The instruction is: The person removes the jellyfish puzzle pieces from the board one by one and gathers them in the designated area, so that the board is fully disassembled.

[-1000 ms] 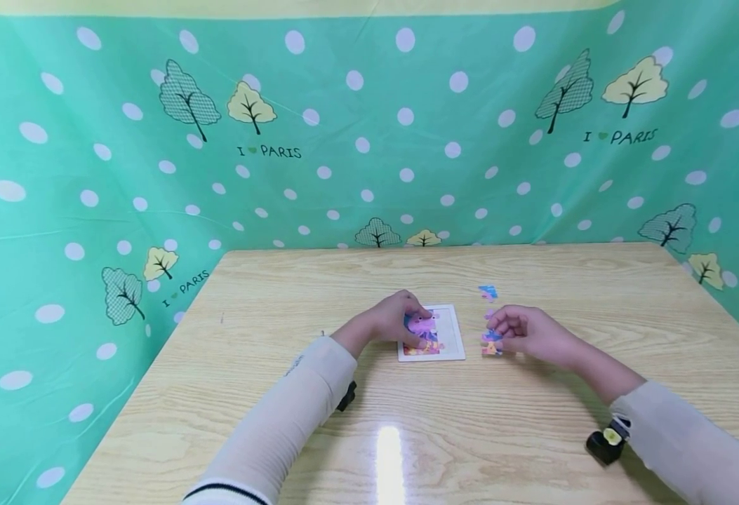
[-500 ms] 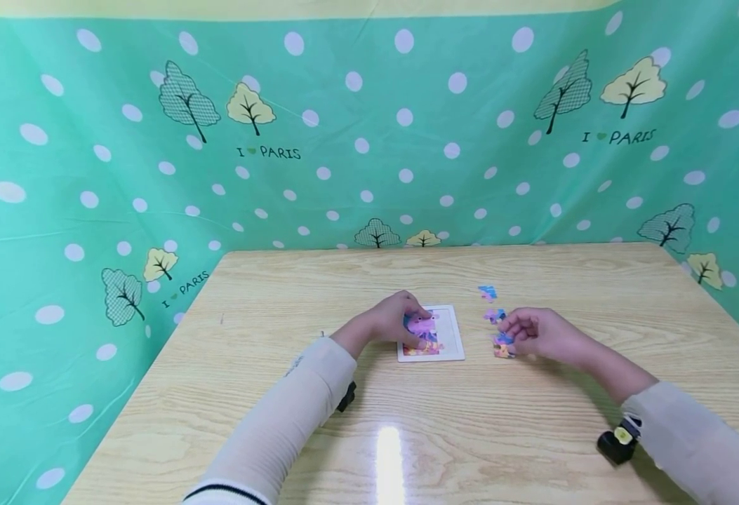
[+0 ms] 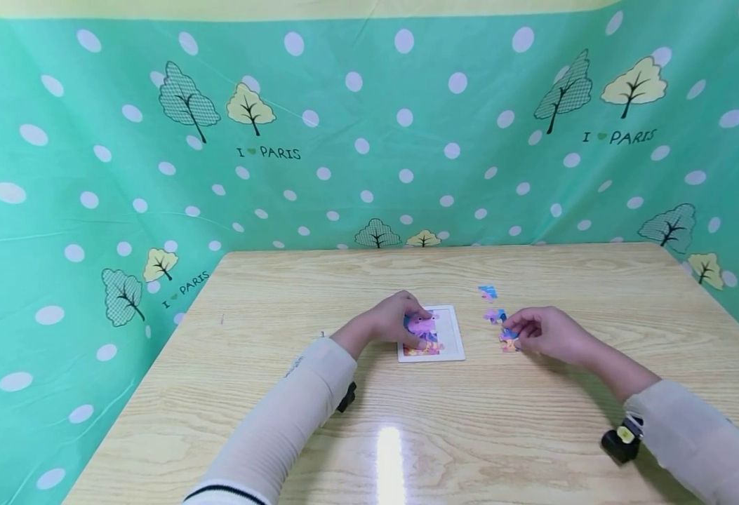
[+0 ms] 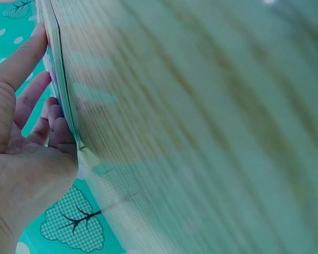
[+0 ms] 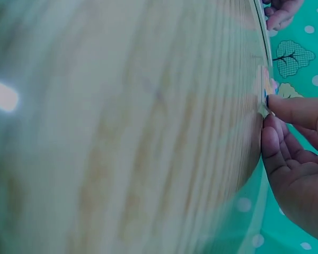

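My left hand [image 3: 396,318] rests on the left side of a white puzzle tray [image 3: 450,337], thumb and fingers spread over the joined pink and purple jigsaw pieces [image 3: 423,326]. Those pieces fill the left part of the tray; the right part shows bare white. In the left wrist view, the thumb and fingertips touch the tray's top. To the right of the tray, my right hand [image 3: 552,337] pinches a colourful jigsaw piece [image 3: 508,345] between thumb and fingers, low over the table. The right wrist view shows the thumb [image 5: 294,110] at the piece's edge.
Two loose spots of jigsaw pieces lie beyond the right hand: a blue and pink piece [image 3: 488,292] farther back and a pink and blue piece [image 3: 494,316] nearer. The wooden table [image 3: 281,294] ends at a green dotted cloth [image 3: 369,161].
My right hand has shifted to the right, away from the tray, with the jigsaw piece, uncovering another piece behind it. The left hand and tray have stayed put.
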Available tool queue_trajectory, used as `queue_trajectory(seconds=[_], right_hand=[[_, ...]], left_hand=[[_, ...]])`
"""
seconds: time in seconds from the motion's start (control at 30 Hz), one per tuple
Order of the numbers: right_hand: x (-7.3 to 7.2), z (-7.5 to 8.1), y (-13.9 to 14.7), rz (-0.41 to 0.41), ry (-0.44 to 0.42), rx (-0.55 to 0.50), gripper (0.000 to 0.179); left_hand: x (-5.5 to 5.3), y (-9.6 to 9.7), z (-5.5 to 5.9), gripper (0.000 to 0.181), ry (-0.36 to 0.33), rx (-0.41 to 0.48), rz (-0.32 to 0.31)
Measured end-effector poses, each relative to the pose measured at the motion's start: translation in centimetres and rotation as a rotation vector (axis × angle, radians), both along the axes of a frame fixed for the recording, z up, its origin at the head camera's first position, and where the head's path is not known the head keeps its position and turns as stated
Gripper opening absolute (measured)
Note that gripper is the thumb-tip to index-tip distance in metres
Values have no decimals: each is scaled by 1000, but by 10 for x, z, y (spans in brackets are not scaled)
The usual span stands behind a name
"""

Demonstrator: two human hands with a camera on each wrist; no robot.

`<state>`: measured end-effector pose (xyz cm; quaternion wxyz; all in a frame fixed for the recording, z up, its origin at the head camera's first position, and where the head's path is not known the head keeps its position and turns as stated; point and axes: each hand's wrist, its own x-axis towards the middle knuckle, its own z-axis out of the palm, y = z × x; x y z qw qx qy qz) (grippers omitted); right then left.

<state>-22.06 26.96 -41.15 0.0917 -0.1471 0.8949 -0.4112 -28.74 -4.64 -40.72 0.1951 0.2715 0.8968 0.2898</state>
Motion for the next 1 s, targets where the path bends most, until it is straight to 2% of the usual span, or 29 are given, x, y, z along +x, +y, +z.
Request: queue_trajectory(seconds=[0.5,0.8,1.0], right_hand=[[0,-2,-1,-3,65,111,26],[1,4,-3,-23,97,70,28],[4,11,-9,-55,110,2,32]], left_hand=[[2,-1,3,52,26,-16,-12],[2,-1,3,52,19,-22,-9],[2,-1,1,52,7,-15,1]])
